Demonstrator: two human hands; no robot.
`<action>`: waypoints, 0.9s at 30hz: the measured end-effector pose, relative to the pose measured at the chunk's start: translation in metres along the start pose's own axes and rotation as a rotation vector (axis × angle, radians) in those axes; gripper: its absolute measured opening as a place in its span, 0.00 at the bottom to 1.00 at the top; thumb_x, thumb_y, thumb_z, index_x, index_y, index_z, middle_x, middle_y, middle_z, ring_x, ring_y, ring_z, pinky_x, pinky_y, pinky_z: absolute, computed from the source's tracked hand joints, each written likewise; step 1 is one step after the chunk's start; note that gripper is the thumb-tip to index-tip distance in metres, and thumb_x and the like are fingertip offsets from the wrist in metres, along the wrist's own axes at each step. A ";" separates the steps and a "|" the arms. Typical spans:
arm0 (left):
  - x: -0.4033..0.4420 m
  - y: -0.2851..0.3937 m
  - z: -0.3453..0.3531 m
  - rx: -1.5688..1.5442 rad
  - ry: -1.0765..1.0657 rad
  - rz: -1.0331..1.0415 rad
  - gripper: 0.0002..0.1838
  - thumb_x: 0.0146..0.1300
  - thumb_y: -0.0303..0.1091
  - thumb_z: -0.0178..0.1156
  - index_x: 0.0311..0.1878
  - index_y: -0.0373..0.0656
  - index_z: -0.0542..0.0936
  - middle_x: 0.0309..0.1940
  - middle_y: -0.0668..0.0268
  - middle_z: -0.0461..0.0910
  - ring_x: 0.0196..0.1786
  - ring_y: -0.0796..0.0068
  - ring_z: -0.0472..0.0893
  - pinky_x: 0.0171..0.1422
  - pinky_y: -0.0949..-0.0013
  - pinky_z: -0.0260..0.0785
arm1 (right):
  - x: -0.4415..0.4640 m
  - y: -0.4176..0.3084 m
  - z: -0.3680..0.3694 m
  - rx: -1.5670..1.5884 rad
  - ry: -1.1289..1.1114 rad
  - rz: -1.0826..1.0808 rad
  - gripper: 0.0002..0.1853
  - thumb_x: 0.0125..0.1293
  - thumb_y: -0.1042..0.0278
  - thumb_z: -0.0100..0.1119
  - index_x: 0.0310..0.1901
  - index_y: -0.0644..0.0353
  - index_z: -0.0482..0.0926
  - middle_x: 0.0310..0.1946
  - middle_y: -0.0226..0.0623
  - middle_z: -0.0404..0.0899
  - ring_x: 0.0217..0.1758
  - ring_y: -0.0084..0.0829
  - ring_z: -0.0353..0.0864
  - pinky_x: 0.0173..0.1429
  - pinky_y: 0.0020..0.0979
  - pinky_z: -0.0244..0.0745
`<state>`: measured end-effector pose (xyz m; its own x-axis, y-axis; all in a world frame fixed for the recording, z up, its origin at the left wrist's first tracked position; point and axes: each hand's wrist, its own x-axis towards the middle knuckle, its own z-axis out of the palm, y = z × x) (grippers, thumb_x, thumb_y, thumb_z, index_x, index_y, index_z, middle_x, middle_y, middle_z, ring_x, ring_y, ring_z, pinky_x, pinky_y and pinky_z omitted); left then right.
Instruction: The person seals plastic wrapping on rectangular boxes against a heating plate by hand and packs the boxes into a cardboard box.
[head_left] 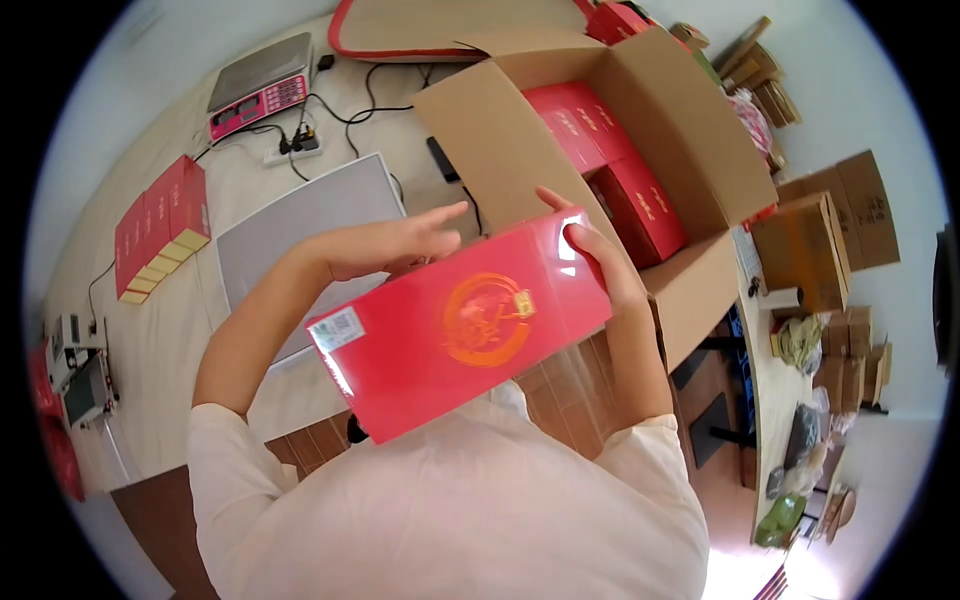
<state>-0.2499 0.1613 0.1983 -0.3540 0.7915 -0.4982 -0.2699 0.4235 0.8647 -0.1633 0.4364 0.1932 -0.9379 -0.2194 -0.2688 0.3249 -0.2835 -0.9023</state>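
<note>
A shiny red box (410, 345) with a gold round emblem and a white label is held up in front of the chest, tilted. My right hand (598, 250) grips its right end, thumb over the top corner. My left hand (415, 240) is at the box's upper left edge with its fingers apart; whether it touches the box I cannot tell. Behind the right hand stands an open cardboard carton (690, 125) with several red boxes (575, 120) inside. A grey flat panel (300, 225) lies on the table beneath my left forearm.
More red boxes (165, 225) stand in a row on the table (170, 340) at the left. A pink scale (262, 85), a power strip (292, 150) and black cables lie at the back. Cardboard boxes (800, 250) and bags fill the right side.
</note>
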 end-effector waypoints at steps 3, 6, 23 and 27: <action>-0.007 -0.022 -0.018 -0.365 -0.007 0.143 0.49 0.64 0.66 0.47 0.75 0.42 0.42 0.59 0.55 0.70 0.49 0.75 0.75 0.53 0.71 0.68 | 0.009 0.012 -0.019 0.057 0.031 -0.069 0.37 0.62 0.51 0.57 0.69 0.60 0.59 0.53 0.38 0.73 0.58 0.30 0.71 0.64 0.30 0.64; -0.012 -0.039 -0.016 -0.690 0.020 0.298 0.48 0.64 0.70 0.40 0.75 0.42 0.44 0.62 0.56 0.70 0.53 0.73 0.76 0.53 0.70 0.71 | 0.013 0.019 -0.032 0.110 0.108 -0.140 0.35 0.63 0.52 0.55 0.68 0.60 0.61 0.52 0.38 0.74 0.57 0.29 0.73 0.62 0.30 0.67; 0.054 -0.027 0.015 -0.396 0.450 0.609 0.44 0.61 0.48 0.63 0.72 0.38 0.53 0.66 0.61 0.64 0.68 0.69 0.64 0.71 0.66 0.54 | -0.037 -0.052 -0.078 -0.800 -0.030 -0.071 0.38 0.56 0.53 0.68 0.65 0.62 0.65 0.54 0.38 0.71 0.60 0.31 0.69 0.64 0.31 0.63; 0.068 -0.007 0.011 -0.421 0.349 0.599 0.43 0.61 0.47 0.63 0.72 0.37 0.53 0.66 0.61 0.63 0.68 0.70 0.64 0.71 0.67 0.54 | -0.045 -0.068 -0.078 -0.928 -0.071 -0.010 0.43 0.55 0.56 0.69 0.69 0.62 0.59 0.59 0.43 0.68 0.63 0.35 0.67 0.67 0.34 0.60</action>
<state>-0.2624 0.2173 0.1592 -0.7858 0.6184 -0.0093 -0.2354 -0.2852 0.9291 -0.1531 0.5387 0.2401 -0.9205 -0.2861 -0.2661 0.0607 0.5681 -0.8207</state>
